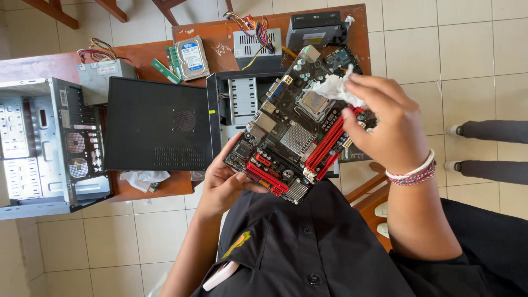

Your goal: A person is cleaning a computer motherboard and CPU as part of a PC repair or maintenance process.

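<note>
- Two hands are sharing one motherboard [300, 137].
- Left hand [223, 184] is gripping its near-left edge, grip closed around it.
- Right hand [393, 129] is pinching a white tissue [333, 88] against the board's far side.

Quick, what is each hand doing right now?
Left hand: closed on the lower edge of the motherboard, holding it up.
Right hand: closed on a white tissue, pressed at the board's top.

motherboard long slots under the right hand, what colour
Red, on the black motherboard held by the left hand; head view.
</note>
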